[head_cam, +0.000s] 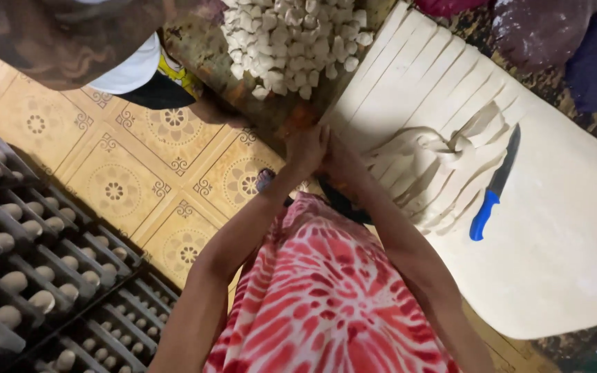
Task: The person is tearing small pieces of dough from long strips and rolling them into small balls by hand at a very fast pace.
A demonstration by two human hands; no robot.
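Clasped hands [319,148] just beside dough sheet [547,262] edge, knife [495,186] apart.

A pale cream tone is shown by the dough sheet [554,228] and off-white by the heap of dough pieces [291,38], while the knife [495,186] is marked by a bright blue handle and a dark blade. The garment [326,304] is patterned in red-and-white tie-dye. The floor tiles [126,179] are coloured tan with brown floral motifs, and the rack [36,276] is seen in dark grey.
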